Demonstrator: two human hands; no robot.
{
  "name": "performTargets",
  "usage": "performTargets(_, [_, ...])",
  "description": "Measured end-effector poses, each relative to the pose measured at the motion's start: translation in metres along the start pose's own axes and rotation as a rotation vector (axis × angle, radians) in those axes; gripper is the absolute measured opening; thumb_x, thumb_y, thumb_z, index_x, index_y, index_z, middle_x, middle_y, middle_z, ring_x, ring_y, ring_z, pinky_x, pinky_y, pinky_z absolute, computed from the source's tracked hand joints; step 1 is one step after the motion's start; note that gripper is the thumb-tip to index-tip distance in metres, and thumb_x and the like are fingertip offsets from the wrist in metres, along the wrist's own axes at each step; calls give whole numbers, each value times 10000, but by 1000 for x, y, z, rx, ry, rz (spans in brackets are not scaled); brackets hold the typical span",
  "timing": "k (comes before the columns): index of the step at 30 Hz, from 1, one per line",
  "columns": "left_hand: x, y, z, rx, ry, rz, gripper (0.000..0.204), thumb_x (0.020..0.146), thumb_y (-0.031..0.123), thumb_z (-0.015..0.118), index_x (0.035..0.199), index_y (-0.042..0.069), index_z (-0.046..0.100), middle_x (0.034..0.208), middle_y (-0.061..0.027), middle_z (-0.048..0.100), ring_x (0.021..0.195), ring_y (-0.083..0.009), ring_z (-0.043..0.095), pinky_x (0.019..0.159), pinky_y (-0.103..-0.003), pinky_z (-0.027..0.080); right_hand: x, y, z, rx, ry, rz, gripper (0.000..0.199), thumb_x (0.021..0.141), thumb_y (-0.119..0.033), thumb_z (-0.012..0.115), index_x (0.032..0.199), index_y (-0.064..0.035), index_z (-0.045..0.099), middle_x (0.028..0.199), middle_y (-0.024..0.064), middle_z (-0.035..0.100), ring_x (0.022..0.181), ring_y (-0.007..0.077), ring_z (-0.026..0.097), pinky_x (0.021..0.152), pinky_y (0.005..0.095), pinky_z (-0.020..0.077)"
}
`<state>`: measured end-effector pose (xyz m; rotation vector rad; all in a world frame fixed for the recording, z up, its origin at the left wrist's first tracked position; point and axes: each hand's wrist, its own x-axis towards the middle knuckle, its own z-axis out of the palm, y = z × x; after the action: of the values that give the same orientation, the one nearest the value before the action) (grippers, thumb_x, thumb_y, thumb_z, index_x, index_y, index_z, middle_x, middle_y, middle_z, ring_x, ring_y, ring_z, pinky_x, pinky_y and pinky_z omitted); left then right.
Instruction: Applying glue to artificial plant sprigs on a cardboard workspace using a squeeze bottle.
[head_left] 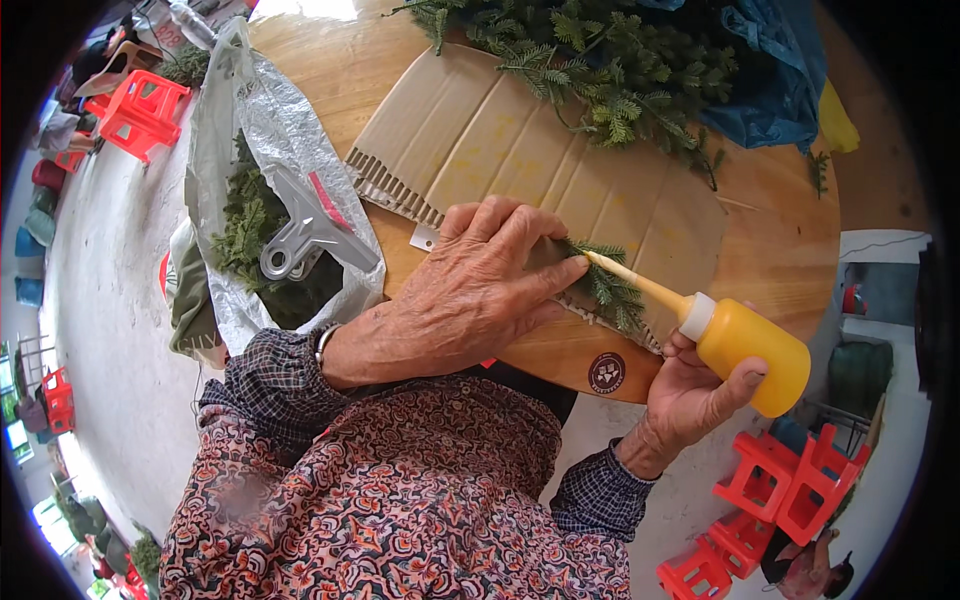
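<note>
My left hand (455, 290) is closed on a small green fir sprig (612, 290), pinching it over the near edge of a corrugated cardboard sheet (470, 130). The fingertips partly cover the sprig's left end. In my right hand (695, 395) is a yellow squeeze bottle (765, 355), tilted, with a white collar and a long tapered nozzle. That nozzle points left, and its tip meets the sprig beside my left fingertips. A white tag-like piece (424, 237) sticks out beside my left hand.
Fir branches (620, 70) and a blue plastic bag (780, 80) lie at the table's far side. To the left, a silver-white bag (300, 120) holds greenery, with a grey clip (300, 225) at its edge. Red stools (795, 480) stand at the lower right.
</note>
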<state>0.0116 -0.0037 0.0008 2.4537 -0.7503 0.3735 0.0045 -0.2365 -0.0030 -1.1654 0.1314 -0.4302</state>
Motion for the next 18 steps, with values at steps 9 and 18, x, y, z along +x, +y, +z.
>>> performTargets(9, [0,0,1,-5,20,-1,383,760,218,643,1136,163,600,1126,-87,461,990,-243,419,851,-390,312,0,-3,-4,-2,-16,26,628,814,-507,641,1216,-46,502,976,84,610,613,173,588,480,246,466])
performTargets(18, [-1,-1,-1,-59,69,-1,305,754,204,669,1054,147,658,1130,-73,502,1007,-237,440,858,-391,314,-2,-4,-6,44,51,71,632,810,-500,645,1222,-44,496,936,94,624,577,173,600,475,242,482])
